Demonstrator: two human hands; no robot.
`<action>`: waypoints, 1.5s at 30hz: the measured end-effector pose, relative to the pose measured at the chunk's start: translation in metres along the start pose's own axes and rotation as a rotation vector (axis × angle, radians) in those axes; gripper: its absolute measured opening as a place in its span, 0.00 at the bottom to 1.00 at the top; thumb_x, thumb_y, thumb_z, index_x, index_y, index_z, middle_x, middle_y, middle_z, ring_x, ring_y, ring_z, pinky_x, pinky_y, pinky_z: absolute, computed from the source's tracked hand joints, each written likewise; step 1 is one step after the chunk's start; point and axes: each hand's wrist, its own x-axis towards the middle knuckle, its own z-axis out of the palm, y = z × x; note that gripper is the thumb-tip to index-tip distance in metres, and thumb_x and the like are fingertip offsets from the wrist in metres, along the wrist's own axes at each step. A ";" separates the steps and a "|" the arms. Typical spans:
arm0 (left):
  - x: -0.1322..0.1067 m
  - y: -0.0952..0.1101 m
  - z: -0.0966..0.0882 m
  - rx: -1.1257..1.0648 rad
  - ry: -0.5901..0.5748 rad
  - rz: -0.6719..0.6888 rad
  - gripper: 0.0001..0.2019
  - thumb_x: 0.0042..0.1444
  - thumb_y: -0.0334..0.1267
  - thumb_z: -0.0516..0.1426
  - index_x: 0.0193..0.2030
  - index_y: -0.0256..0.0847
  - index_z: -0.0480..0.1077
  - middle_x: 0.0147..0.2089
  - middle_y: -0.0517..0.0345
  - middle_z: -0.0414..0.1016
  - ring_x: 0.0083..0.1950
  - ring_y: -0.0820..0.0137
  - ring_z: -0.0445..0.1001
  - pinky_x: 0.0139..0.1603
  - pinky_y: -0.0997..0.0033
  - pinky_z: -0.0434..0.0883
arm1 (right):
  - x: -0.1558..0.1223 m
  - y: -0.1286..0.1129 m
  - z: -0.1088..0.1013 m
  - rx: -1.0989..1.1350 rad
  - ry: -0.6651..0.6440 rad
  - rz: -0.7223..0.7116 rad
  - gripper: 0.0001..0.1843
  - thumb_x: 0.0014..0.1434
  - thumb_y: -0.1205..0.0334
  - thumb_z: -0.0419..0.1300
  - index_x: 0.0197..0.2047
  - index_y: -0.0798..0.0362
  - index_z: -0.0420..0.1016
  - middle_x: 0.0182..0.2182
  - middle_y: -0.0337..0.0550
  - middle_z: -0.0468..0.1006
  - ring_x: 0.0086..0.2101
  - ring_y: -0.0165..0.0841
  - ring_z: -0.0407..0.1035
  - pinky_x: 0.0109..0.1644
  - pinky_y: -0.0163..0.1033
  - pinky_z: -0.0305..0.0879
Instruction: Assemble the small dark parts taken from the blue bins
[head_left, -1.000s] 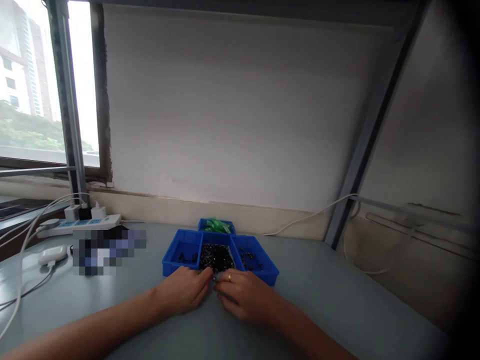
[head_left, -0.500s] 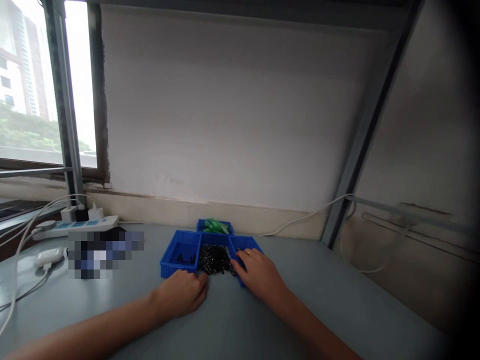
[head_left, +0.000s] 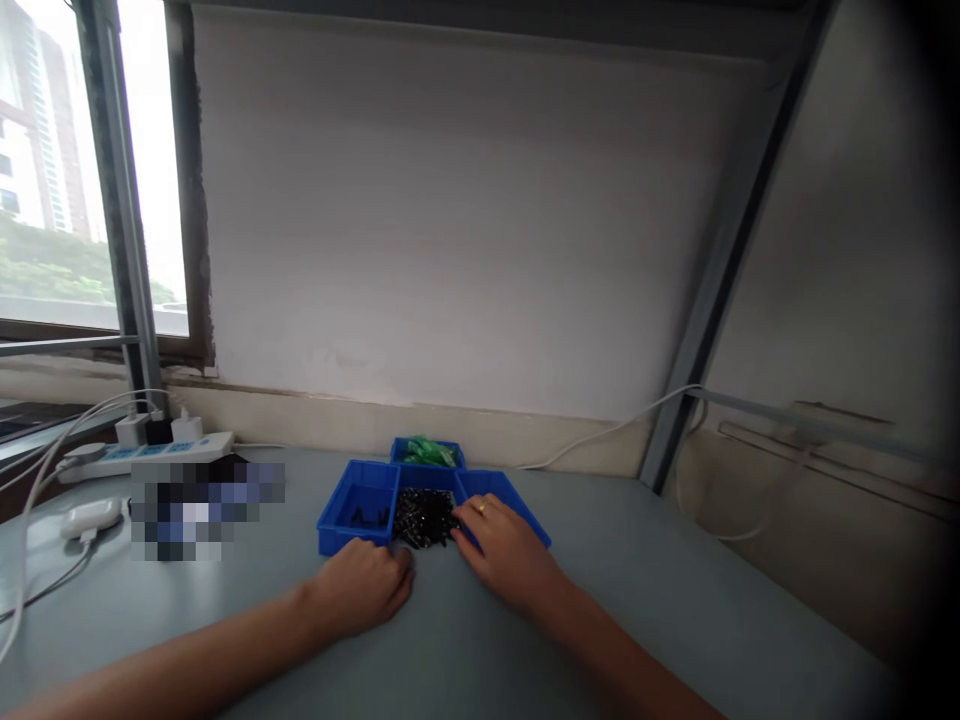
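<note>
The left hand (head_left: 365,590) rests on the grey table (head_left: 675,620) just in front of the blue bins, near the corner where the left bin (head_left: 335,540) meets the middle bin (head_left: 421,474). Its fingers are curled under into a loose fist, knuckles up; whether anything is inside them cannot be told. The right hand (head_left: 506,552) lies further forward, palm down, with its fingertips reaching over the near edge of the middle bin and touching the heap of small black parts (head_left: 418,518) that fills it. The fingers are bent and close together, but the pictures do not show whether they pinch a part or only rest on the heap. A gold ring (head_left: 481,508) sits on one finger.

The left bin holds only a few dark pieces, and the right bin (head_left: 529,516) is partly covered by the right hand. A smaller back bin (head_left: 396,452) stands behind the middle one, touching it, with green pieces (head_left: 429,452) inside.

Well off to the left (by the window (head_left: 45,200)) a white power strip (head_left: 150,456) with plugs lies along the table's back edge, and a white case (head_left: 88,517) lies nearer, on a cable
</note>
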 end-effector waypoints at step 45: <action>0.000 -0.008 -0.001 -0.015 0.058 0.291 0.04 0.58 0.32 0.50 0.34 0.39 0.64 0.26 0.57 0.74 0.25 0.67 0.74 0.24 0.73 0.67 | 0.007 -0.001 0.032 -0.203 -0.099 -0.372 0.04 0.60 0.69 0.55 0.34 0.54 0.71 0.35 0.41 0.74 0.37 0.35 0.63 0.36 0.40 0.55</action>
